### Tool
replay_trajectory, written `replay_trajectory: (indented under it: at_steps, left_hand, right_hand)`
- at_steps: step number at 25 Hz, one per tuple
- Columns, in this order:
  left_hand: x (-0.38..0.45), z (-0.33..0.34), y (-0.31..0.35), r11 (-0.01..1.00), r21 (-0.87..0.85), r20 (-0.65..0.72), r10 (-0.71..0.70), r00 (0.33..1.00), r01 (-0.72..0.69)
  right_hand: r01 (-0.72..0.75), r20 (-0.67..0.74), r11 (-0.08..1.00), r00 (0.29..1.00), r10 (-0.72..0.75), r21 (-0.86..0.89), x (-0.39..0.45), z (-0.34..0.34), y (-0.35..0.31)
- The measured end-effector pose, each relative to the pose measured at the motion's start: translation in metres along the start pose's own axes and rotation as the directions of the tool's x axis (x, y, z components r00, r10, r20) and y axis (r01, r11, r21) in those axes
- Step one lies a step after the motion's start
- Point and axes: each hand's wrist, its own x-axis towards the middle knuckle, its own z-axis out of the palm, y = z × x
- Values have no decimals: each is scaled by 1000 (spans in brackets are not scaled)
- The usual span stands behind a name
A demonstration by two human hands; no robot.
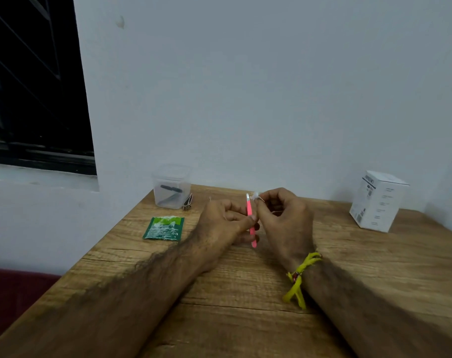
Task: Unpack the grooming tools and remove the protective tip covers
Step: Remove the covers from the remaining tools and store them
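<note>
Left hand (pixel 226 223) of ours grips the pink tweezers (pixel 251 220) near their middle between thumb and curled fingers, holding them nearly upright above the wooden counter (pixel 245 293) with the pale metal tip pointing up. Our right hand (pixel 284 220) sits just beside it, fingers curled, pinching a small whitish tip cover (pixel 256 195) right next to the tweezers' tip; we cannot tell whether the cover touches the tip. A yellow thread band (pixel 301 275) circles our right wrist. To the left, a green sachet (pixel 164 228) lies flat on the counter. Behind it, by the wall, stands a clear plastic container (pixel 171 186) with dark tools inside, and a small metal item (pixel 187 202) leans against its right side. A white box (pixel 378 201) stands at the far right.
</note>
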Motion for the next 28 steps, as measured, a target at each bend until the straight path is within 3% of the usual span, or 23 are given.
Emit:
replay_trajectory:
  at_steps: [3,5,8,11,14,17,19,21,28]
  left_hand:
    - [1,-2,-2,999,37,56,21,998,-23]
    - [1,-1,-2,998,50,65,23,998,-26]
    - [1,-1,0,999,23,-37,40,999,-39]
    - [1,-1,0,999,22,-74,47,996,-46]
    - [-1,-1,0,996,84,-45,34,998,-30]
    - [-1,-1,1,997,74,-49,5,999,-1]
    - [1,-1,1,999,47,-32,-24,999,26]
    - [2,-1,2,997,57,-5,-45,999,45]
    - [2,-4,4,998,-39,61,-51,997,54]
  right_hand:
    - [99,15,987,995,-98,-129,0,4,1]
    - [83,33,989,996,-80,-121,2,3,3]
    - [-154,35,979,988,150,136,5,1,5]
    - [-466,151,751,880,451,468,8,-3,3]
    - [-543,214,652,829,517,529,11,-7,3]
    - [-464,145,776,882,448,428,9,-10,2]
    - [-330,86,911,944,318,248,6,-11,0]
    - [-194,69,977,980,189,83,3,-8,-1]
    - [71,83,986,995,-60,-149,-2,1,-4]
